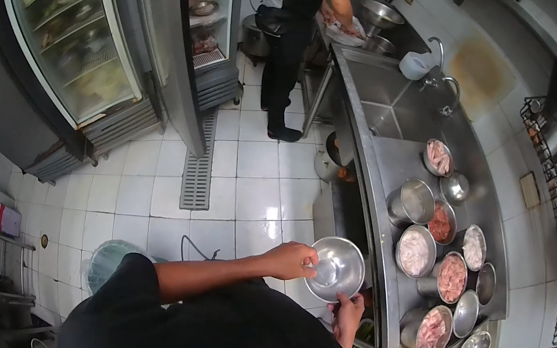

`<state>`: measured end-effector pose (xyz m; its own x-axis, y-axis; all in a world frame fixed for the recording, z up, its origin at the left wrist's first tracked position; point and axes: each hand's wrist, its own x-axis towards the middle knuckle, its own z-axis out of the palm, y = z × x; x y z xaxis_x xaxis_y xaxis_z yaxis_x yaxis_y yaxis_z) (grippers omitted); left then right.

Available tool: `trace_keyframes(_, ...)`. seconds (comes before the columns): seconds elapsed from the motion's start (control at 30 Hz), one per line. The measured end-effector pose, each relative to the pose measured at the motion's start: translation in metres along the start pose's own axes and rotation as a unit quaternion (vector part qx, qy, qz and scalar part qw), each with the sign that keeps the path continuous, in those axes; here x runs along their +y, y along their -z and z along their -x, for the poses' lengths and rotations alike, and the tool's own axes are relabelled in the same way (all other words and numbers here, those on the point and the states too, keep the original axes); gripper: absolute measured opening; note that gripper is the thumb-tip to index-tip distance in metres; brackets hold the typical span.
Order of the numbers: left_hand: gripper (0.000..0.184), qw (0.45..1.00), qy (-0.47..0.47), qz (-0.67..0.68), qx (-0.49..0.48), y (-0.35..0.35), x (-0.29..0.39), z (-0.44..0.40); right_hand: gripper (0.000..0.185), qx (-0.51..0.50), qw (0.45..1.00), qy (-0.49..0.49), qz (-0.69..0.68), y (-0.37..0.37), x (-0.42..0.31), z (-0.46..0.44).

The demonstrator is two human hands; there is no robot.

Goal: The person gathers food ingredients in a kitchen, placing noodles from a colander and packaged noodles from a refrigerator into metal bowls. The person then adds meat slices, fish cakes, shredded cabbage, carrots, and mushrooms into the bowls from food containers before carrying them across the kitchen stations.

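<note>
An empty steel bowl is held in front of my body, over the floor beside the counter. My left hand grips its left rim with curled fingers. On the lower right rim, my right hand holds the same bowl, thumb at the edge. To the right, the steel counter bears several metal containers. One has pale meat strips, another pink meat pieces, and a nearer one more pink meat.
A co-worker stands at the far end of the counter, hands on a plastic bag. A sink lies this side of them. Refrigerators line the left. Behind my left arm is a lined bin. A floor drain runs ahead.
</note>
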<state>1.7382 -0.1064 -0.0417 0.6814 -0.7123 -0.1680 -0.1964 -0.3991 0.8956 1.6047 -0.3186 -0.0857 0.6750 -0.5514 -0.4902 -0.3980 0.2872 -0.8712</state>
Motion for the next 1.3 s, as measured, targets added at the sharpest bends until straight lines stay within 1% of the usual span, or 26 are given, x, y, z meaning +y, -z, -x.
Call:
trace_keyframes(0.07, 0.031, 1.000, 0.000, 0.004, 0.009, -0.002, 0.003, 0.000, 0.024, -0.006, 1.000, 0.011, 0.002, 0.001, 0.001, -0.010)
trace_keyframes(0.2, 0.032, 1.000, -0.002, 0.021, 0.016, -0.006, 0.007, -0.003, 0.025, -0.004, 1.000, 0.009, 0.000, 0.006, 0.001, -0.016)
trace_keyframes(0.5, 0.034, 0.999, -0.027, 0.003, 0.018, -0.022, 0.011, -0.010, 0.024, 0.005, 1.000, -0.005, -0.003, 0.026, 0.002, -0.010)
trace_keyframes(0.6, 0.033, 1.000, -0.008, 0.002, 0.014, -0.022, 0.019, -0.010, 0.022, 0.000, 1.000, -0.006, -0.003, 0.036, 0.006, -0.013)
trace_keyframes(0.77, 0.033, 0.999, -0.015, -0.010, 0.028, -0.029, 0.017, -0.009, 0.020, 0.004, 1.000, -0.002, -0.006, 0.041, 0.011, -0.013)
trace_keyframes(0.87, 0.033, 1.000, 0.001, -0.001, 0.024, -0.027, 0.024, -0.005, 0.029, -0.020, 1.000, -0.014, 0.018, 0.047, 0.013, -0.019)
trace_keyframes(0.97, 0.034, 1.000, 0.007, -0.004, 0.025, -0.027, 0.026, -0.004, 0.022, -0.006, 1.000, -0.006, 0.003, 0.039, 0.007, -0.017)
trace_keyframes(1.07, 0.034, 0.999, 0.002, -0.007, 0.033, -0.029, 0.024, -0.002, 0.022, -0.018, 1.000, -0.006, 0.008, 0.039, 0.005, -0.015)
trace_keyframes(1.17, 0.034, 0.999, 0.009, -0.006, 0.032, -0.029, 0.027, -0.001, 0.027, -0.028, 1.000, -0.001, 0.002, 0.041, 0.010, -0.018)
trace_keyframes(1.3, 0.034, 0.999, 0.007, -0.021, 0.031, -0.032, 0.022, -0.003, 0.027, -0.020, 1.000, -0.022, 0.011, 0.042, 0.012, -0.014)
